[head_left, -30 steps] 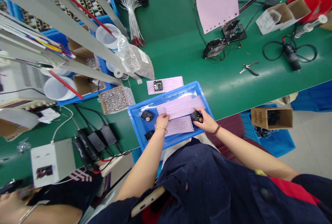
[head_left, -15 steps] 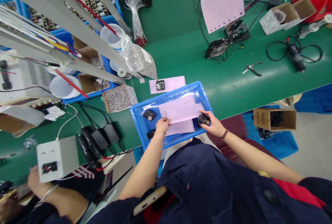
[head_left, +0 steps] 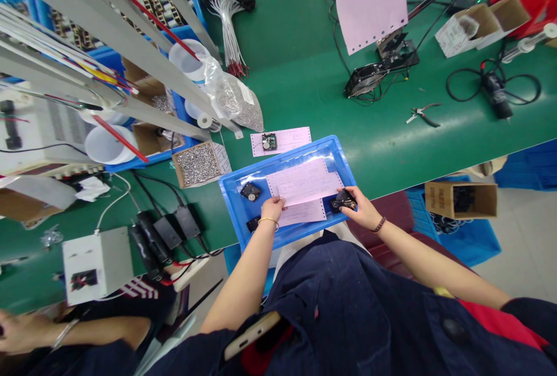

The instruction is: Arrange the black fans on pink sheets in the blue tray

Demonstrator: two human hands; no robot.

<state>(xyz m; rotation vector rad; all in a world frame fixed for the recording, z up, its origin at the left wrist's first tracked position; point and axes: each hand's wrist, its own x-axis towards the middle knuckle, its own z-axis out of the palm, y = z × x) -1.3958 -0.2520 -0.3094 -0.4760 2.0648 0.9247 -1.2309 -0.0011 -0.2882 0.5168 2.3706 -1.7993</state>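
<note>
A shallow blue tray (head_left: 230,205) lies at the bench's near edge, holding overlapping pink paper sheets and small black square-cased units. My left hand (head_left: 272,211) is closed on the left edge of the top pink paper sheet (head_left: 308,187), thumb over it. In the tray's right end, my right hand (head_left: 362,206) grips a small black unit (head_left: 347,198) between thumb and fingers. Another dark part shows just left of it, partly covered. One black unit (head_left: 250,191) sits at the tray's left; a second (head_left: 253,224) is partly hidden behind my left wrist.
Beyond the tray, a circuit unit (head_left: 269,142) rests on another pink slip. A box of small metal parts (head_left: 198,164) and a bag of metal parts (head_left: 239,100) stand left. Nippers (head_left: 422,114) and a fan (head_left: 366,81) lie right. A co-worker's arm (head_left: 100,329) is at lower left.
My right hand has shifted slightly and turned the black unit, exposing a dark part beside it. My left hand stays on the paper. The co-worker's hand has moved left, away from the white box.
</note>
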